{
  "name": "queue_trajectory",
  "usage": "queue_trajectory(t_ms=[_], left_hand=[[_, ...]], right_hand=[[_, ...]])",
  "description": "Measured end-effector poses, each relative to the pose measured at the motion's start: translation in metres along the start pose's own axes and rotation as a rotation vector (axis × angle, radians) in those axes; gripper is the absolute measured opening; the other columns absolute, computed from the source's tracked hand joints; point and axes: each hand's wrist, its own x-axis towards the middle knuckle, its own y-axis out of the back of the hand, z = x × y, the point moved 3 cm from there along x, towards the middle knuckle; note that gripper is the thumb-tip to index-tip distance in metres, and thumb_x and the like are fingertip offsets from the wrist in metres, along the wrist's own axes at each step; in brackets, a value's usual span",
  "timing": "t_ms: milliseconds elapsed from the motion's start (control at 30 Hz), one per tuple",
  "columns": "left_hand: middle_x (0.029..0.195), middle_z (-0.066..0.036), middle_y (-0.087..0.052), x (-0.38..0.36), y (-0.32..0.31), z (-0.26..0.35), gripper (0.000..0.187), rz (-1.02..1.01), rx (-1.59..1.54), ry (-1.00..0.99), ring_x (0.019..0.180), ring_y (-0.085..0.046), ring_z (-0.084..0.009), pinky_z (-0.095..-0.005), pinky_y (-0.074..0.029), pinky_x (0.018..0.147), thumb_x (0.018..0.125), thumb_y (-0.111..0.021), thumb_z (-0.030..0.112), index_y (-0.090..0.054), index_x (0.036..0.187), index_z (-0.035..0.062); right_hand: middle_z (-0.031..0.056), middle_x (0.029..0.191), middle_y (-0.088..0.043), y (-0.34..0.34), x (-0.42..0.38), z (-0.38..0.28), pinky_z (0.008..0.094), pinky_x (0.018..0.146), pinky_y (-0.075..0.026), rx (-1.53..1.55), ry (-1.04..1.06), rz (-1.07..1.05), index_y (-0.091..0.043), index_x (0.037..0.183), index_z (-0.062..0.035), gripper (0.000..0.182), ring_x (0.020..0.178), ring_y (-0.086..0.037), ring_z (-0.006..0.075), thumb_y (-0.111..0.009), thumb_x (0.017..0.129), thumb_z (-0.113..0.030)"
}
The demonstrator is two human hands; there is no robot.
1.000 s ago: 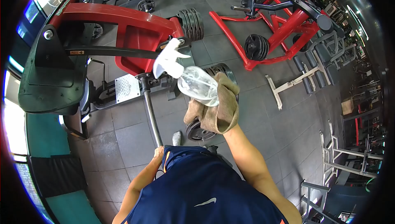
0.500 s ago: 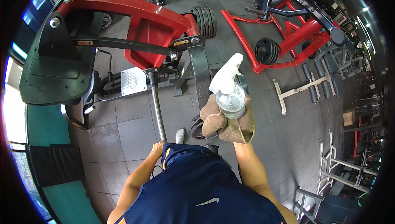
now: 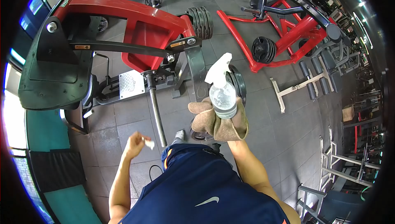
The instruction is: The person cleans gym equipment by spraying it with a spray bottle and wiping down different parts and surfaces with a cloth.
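My left hand point(image 3: 135, 144) is closed, with a small crumpled white piece point(image 3: 149, 144), like tissue or cloth, sticking out from its fingers. It hangs left of the lower end of a steel bar point(image 3: 155, 115) on the red machine point(image 3: 160, 18). A brown cloth point(image 3: 222, 128) hides my right hand, whose forearm point(image 3: 242, 158) shows below. Upright on that cloth is a clear spray bottle point(image 3: 223, 100) with a white trigger head, held out in front of me.
Weight plates point(image 3: 201, 22) are loaded on the red machine, with a metal footplate point(image 3: 131, 83) low on it. Another red-framed machine point(image 3: 284, 47) stands at the upper right. A bench frame point(image 3: 296, 88) and a pale rack point(image 3: 329, 162) are at right. Grey tiles point(image 3: 131, 133) cover the floor.
My left hand has come off the steel bar's end and moved left, and the white piece now shows in it. The spray bottle and brown cloth have shifted slightly left.
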Motion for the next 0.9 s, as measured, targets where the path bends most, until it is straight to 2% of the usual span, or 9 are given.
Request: queue_trajectory(t_ms=[133, 233, 300, 367, 533, 633, 700, 733, 900], left_hand=[[0.081, -0.001, -0.057, 0.05, -0.073, 0.135, 0.026, 0.087, -0.32, -0.16, 0.073, -0.053, -0.0119, -0.0265, -0.046, 0.067, 0.092, -0.043, 0.005, -0.064, 0.108, 0.0013], [0.099, -0.001, -0.053, 0.076, -0.124, 0.192, 0.049, -0.167, -0.485, -0.19, 0.09, -0.049, -0.0108, -0.0264, -0.041, 0.078, 0.094, -0.051, 0.031, -0.06, 0.133, 0.0026], [0.113, -0.006, -0.057, 0.081, -0.147, 0.218, 0.063, -0.073, -0.17, -0.451, 0.109, -0.054, -0.0166, -0.032, -0.043, 0.097, 0.087, -0.07, 0.028, -0.051, 0.142, 0.0022], [0.122, -0.007, -0.059, 0.087, -0.146, 0.231, 0.059, 0.05, 0.171, -0.435, 0.116, -0.054, -0.0177, -0.0343, -0.042, 0.102, 0.088, -0.073, 0.024, -0.054, 0.139, 0.0011], [0.116, -0.006, -0.066, 0.103, -0.151, 0.235, 0.036, -0.007, -0.29, -0.399, 0.11, -0.057, -0.0148, -0.032, -0.044, 0.098, 0.094, -0.067, 0.016, -0.063, 0.127, -0.0001], [0.112, -0.008, -0.065, 0.108, -0.148, 0.228, 0.033, 0.054, -0.205, -0.388, 0.106, -0.058, -0.0163, -0.0323, -0.046, 0.093, 0.092, -0.065, 0.012, -0.065, 0.122, -0.0005], [0.109, -0.01, -0.062, 0.11, -0.146, 0.236, 0.031, 0.147, -0.019, -0.524, 0.101, -0.058, -0.0183, -0.0334, -0.047, 0.088, 0.088, -0.066, 0.01, -0.065, 0.117, -0.0013], [0.107, -0.01, -0.06, 0.111, -0.148, 0.248, 0.031, 0.215, 0.111, -0.657, 0.098, -0.057, -0.0195, -0.0341, -0.048, 0.085, 0.086, -0.067, 0.009, -0.065, 0.114, -0.0018], [0.1, -0.015, -0.05, 0.116, -0.149, 0.254, 0.033, 0.297, 0.387, -0.845, 0.089, -0.053, -0.0282, -0.0383, -0.047, 0.077, 0.077, -0.074, 0.013, -0.063, 0.105, -0.0017]], right_hand=[[0.0158, 0.113, -0.064, -0.011, -0.005, 0.002, 0.0377, 0.087, -0.052, -0.074, 0.056, 0.119, -0.054, 0.124, 0.0031, 0.048, 0.1, -0.063, 0.0287, -0.068, 0.09, -0.028], [0.0168, 0.11, -0.065, -0.018, -0.011, 0.0, 0.038, 0.085, -0.052, -0.147, 0.106, 0.24, -0.055, 0.122, 0.0041, 0.05, 0.097, -0.064, 0.0298, -0.07, 0.089, -0.029], [0.0175, 0.109, -0.065, -0.021, -0.016, -0.001, 0.0381, 0.084, -0.053, -0.213, 0.134, 0.302, -0.055, 0.121, 0.0048, 0.051, 0.096, -0.065, 0.0306, -0.071, 0.088, -0.03], [0.0182, 0.107, -0.065, -0.017, -0.022, 0.003, 0.0383, 0.082, -0.053, -0.312, 0.156, 0.346, -0.056, 0.12, 0.0055, 0.052, 0.094, -0.065, 0.0313, -0.072, 0.087, -0.031], [0.017, 0.104, -0.065, 0.002, -0.03, 0.016, 0.0378, 0.079, -0.053, -0.754, 0.278, 0.298, -0.059, 0.116, 0.0039, 0.043, 0.09, -0.065, 0.0318, -0.072, 0.085, -0.023], [0.0183, 0.105, -0.067, 0.006, -0.039, 0.031, 0.0385, 0.079, -0.053, -0.32, -0.29, 0.261, -0.065, 0.109, 0.0016, 0.034, 0.09, -0.067, 0.0327, -0.07, 0.083, -0.02], [0.0203, 0.105, -0.069, 0.049, -0.051, 0.093, 0.0391, 0.077, -0.054, -0.305, -0.07, 0.229, -0.069, 0.105, 0.0003, 0.031, 0.091, -0.069, 0.0338, -0.071, 0.08, -0.019], [0.0221, 0.1, -0.072, 0.058, -0.043, 0.078, 0.0419, 0.076, -0.055, -0.821, -0.228, 0.159, -0.073, 0.099, -0.0019, 0.027, 0.091, -0.071, 0.0344, -0.068, 0.08, -0.021], [0.0263, 0.079, -0.069, 0.082, -0.016, 0.011, 0.0496, 0.072, -0.056, -1.35, -0.304, 0.222, -0.073, 0.079, 0.0013, 0.023, 0.075, -0.069, 0.0457, -0.072, 0.076, -0.021]])
